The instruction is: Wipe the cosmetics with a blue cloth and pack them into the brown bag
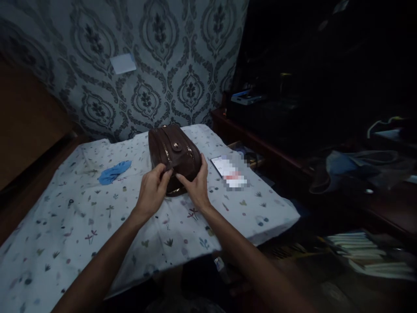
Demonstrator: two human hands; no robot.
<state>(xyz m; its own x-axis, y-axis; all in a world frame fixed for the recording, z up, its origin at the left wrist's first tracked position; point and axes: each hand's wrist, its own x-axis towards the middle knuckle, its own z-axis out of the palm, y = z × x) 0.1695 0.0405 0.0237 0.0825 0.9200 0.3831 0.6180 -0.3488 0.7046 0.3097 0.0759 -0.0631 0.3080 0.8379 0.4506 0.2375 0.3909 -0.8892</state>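
Note:
A dark brown bag [166,150] with gold-coloured zippers and a small round-ended flap lies on the printed white cloth [124,243]. At its near end, my left hand [153,187] is closed, thumb and forefinger pinching the bag's edge. Whether a zipper pull or just the bag's material is in that pinch is too small to make out. My right hand [197,184] grips the near right corner, with fingers along the side and the thumb across the near end. Part of the bag's near face is hidden by both hands.
Right of the bag lies a lit phone [228,171], partly blurred out. A crumpled blue cloth [114,172] is to the left. Patterned wallpaper [159,34] stands behind, and a dark wooden edge [260,143] runs along the right. Stacked papers or books [358,250] sit low at right.

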